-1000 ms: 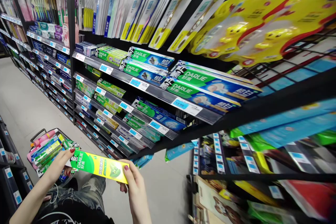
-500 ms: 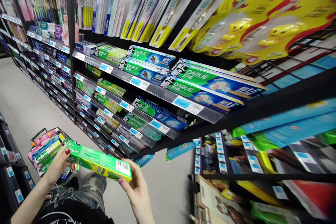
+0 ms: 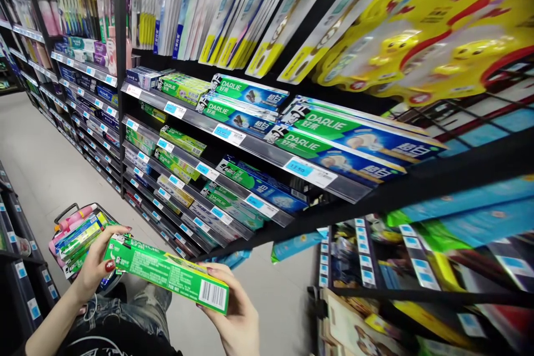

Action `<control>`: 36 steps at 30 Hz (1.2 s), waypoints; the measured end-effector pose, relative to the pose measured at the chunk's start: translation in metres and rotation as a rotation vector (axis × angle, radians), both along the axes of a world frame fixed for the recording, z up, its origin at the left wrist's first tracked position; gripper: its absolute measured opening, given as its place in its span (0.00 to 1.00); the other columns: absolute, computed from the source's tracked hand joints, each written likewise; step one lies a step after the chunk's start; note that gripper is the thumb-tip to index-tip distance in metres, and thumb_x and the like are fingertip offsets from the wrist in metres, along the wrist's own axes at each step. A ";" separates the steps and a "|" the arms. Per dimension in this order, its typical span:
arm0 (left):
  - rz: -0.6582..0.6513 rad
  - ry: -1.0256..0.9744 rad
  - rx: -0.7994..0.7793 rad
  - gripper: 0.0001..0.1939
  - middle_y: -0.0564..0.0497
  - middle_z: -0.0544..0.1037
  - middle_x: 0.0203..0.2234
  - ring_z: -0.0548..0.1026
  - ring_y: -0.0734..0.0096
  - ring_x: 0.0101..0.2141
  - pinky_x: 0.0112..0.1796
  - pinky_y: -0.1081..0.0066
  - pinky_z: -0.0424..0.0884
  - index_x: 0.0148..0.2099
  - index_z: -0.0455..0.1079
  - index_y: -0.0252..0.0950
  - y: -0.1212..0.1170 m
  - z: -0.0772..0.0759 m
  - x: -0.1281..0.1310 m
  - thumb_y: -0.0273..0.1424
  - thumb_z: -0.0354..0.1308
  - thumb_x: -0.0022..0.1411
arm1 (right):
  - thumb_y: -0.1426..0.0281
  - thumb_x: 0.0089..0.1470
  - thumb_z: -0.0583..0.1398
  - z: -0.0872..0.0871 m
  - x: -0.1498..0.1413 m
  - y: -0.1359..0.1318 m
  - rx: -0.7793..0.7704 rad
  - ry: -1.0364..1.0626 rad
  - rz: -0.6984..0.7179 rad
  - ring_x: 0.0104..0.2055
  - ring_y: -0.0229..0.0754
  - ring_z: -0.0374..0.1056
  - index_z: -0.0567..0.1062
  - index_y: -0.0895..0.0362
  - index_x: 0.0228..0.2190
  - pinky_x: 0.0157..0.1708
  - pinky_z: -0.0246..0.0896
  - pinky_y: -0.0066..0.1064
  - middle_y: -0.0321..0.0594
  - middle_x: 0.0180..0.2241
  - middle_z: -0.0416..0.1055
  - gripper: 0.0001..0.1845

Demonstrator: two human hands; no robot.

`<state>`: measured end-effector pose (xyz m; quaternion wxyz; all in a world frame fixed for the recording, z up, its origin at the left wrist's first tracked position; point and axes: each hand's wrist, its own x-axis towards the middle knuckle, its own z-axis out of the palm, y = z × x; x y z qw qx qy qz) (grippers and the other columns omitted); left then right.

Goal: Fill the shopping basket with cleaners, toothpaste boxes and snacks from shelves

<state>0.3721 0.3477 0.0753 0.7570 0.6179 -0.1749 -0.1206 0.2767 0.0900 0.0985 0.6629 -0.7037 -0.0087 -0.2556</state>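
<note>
Both my hands hold one green toothpaste box [image 3: 167,271] low in the picture, its barcode side turned up. My left hand [image 3: 97,266] grips the box's left end with thumb and fingers. My right hand [image 3: 234,317] cups the right end from below, near the barcode. Behind my left hand stands a shopping basket [image 3: 77,233] filled with several toothpaste boxes and a pink item.
Black store shelves [image 3: 267,156] run along the right with rows of Darlie toothpaste boxes and blue price tags. Toothbrush packs [image 3: 233,16] hang above them, and yellow blister packs [image 3: 421,28] at top right. A grey aisle floor [image 3: 37,161] stretches away on the left.
The box has been rotated in my hands, from its yellow-green front to the barcode side, and it sits a little lower and further right.
</note>
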 end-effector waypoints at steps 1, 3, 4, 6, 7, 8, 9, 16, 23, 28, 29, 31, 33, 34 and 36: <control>0.000 -0.005 -0.003 0.31 0.50 0.70 0.46 0.68 0.58 0.44 0.45 0.70 0.63 0.54 0.68 0.45 0.000 -0.002 0.001 0.55 0.59 0.52 | 0.68 0.48 0.68 -0.001 0.000 0.000 -0.002 0.000 0.005 0.43 0.46 0.74 0.77 0.46 0.40 0.39 0.73 0.33 0.42 0.39 0.75 0.15; 0.004 -0.005 -0.009 0.32 0.50 0.70 0.45 0.67 0.59 0.44 0.44 0.71 0.63 0.54 0.68 0.45 0.001 -0.003 0.001 0.56 0.59 0.51 | 0.68 0.48 0.68 -0.002 0.000 0.000 -0.005 0.000 0.009 0.43 0.45 0.73 0.77 0.45 0.41 0.40 0.73 0.33 0.41 0.39 0.75 0.15; 0.005 0.000 -0.013 0.32 0.49 0.70 0.45 0.67 0.58 0.44 0.43 0.71 0.64 0.54 0.68 0.45 0.001 -0.004 0.001 0.56 0.60 0.51 | 0.68 0.48 0.68 -0.003 0.000 0.000 -0.006 -0.003 0.008 0.43 0.45 0.73 0.77 0.45 0.41 0.40 0.73 0.33 0.41 0.39 0.75 0.15; 0.008 0.008 -0.017 0.32 0.49 0.69 0.46 0.67 0.58 0.44 0.43 0.71 0.64 0.54 0.68 0.44 0.002 -0.003 0.001 0.55 0.60 0.51 | 0.68 0.48 0.68 -0.003 0.001 0.001 -0.008 -0.006 0.005 0.43 0.46 0.73 0.77 0.46 0.41 0.40 0.74 0.35 0.42 0.39 0.76 0.15; 0.009 0.012 -0.018 0.32 0.49 0.69 0.46 0.67 0.58 0.44 0.43 0.71 0.64 0.54 0.68 0.44 0.003 -0.002 0.001 0.55 0.60 0.51 | 0.68 0.48 0.68 -0.004 0.002 0.001 -0.008 -0.006 0.002 0.43 0.47 0.74 0.77 0.46 0.41 0.39 0.74 0.36 0.43 0.39 0.76 0.16; 0.011 0.014 -0.017 0.32 0.49 0.69 0.46 0.67 0.58 0.44 0.43 0.71 0.64 0.53 0.69 0.44 0.003 -0.001 0.001 0.55 0.60 0.51 | 0.68 0.47 0.68 -0.004 0.002 0.001 -0.007 -0.002 0.000 0.43 0.48 0.74 0.78 0.47 0.40 0.39 0.74 0.37 0.43 0.38 0.76 0.16; 0.012 0.015 -0.015 0.32 0.49 0.69 0.46 0.67 0.58 0.43 0.43 0.71 0.64 0.53 0.69 0.43 0.003 0.000 0.001 0.55 0.60 0.51 | 0.68 0.47 0.69 -0.004 0.003 0.002 -0.005 0.004 -0.004 0.42 0.49 0.74 0.78 0.47 0.40 0.39 0.74 0.38 0.44 0.38 0.76 0.16; 0.004 0.039 -0.024 0.31 0.50 0.71 0.42 0.69 0.61 0.40 0.41 0.71 0.64 0.52 0.69 0.44 0.003 0.005 0.001 0.55 0.60 0.51 | 0.66 0.43 0.70 -0.002 0.004 0.005 0.025 0.054 -0.045 0.41 0.53 0.74 0.80 0.49 0.37 0.38 0.74 0.41 0.46 0.37 0.77 0.15; -0.012 0.034 -0.033 0.30 0.49 0.71 0.41 0.68 0.61 0.39 0.41 0.71 0.64 0.53 0.68 0.43 0.004 0.009 0.003 0.54 0.60 0.52 | 0.66 0.45 0.70 -0.002 0.007 0.004 0.036 0.059 -0.016 0.42 0.52 0.74 0.79 0.48 0.38 0.39 0.73 0.41 0.46 0.38 0.77 0.15; 0.006 0.039 -0.025 0.31 0.48 0.71 0.42 0.68 0.60 0.40 0.42 0.70 0.64 0.52 0.68 0.41 0.006 0.012 0.005 0.53 0.60 0.52 | 0.64 0.44 0.70 0.000 0.011 0.006 0.033 0.069 -0.010 0.42 0.52 0.73 0.79 0.49 0.37 0.38 0.72 0.41 0.46 0.37 0.76 0.15; 0.006 0.040 -0.024 0.31 0.48 0.71 0.42 0.68 0.59 0.40 0.41 0.70 0.64 0.53 0.68 0.41 0.006 0.012 0.005 0.53 0.60 0.52 | 0.64 0.44 0.70 0.001 0.011 0.006 0.030 0.073 -0.013 0.41 0.52 0.73 0.79 0.49 0.37 0.38 0.72 0.41 0.46 0.37 0.76 0.15; 0.004 0.042 -0.015 0.31 0.47 0.71 0.42 0.69 0.58 0.40 0.41 0.69 0.64 0.53 0.68 0.40 0.007 0.011 0.006 0.53 0.59 0.52 | 0.64 0.44 0.70 0.001 0.012 0.006 0.024 0.083 -0.024 0.41 0.52 0.73 0.79 0.49 0.37 0.38 0.72 0.41 0.46 0.37 0.76 0.15; 0.005 0.045 -0.002 0.32 0.46 0.72 0.43 0.69 0.57 0.41 0.41 0.69 0.64 0.53 0.67 0.39 0.008 0.009 0.007 0.54 0.59 0.53 | 0.64 0.44 0.70 0.002 0.014 0.007 0.015 0.090 -0.029 0.41 0.52 0.73 0.79 0.50 0.37 0.38 0.72 0.41 0.47 0.37 0.76 0.15; 0.005 0.044 0.001 0.32 0.46 0.72 0.43 0.69 0.57 0.41 0.41 0.68 0.64 0.53 0.67 0.39 0.008 0.008 0.008 0.54 0.59 0.53 | 0.65 0.44 0.70 0.002 0.015 0.007 0.011 0.083 -0.030 0.41 0.52 0.73 0.79 0.50 0.37 0.38 0.73 0.40 0.47 0.37 0.76 0.15; 0.006 0.037 -0.001 0.33 0.46 0.72 0.44 0.69 0.56 0.41 0.42 0.68 0.64 0.54 0.67 0.39 0.009 0.008 0.009 0.54 0.58 0.53 | 0.65 0.44 0.70 0.002 0.016 0.008 0.006 0.072 -0.024 0.41 0.52 0.74 0.79 0.49 0.37 0.38 0.73 0.40 0.46 0.37 0.76 0.15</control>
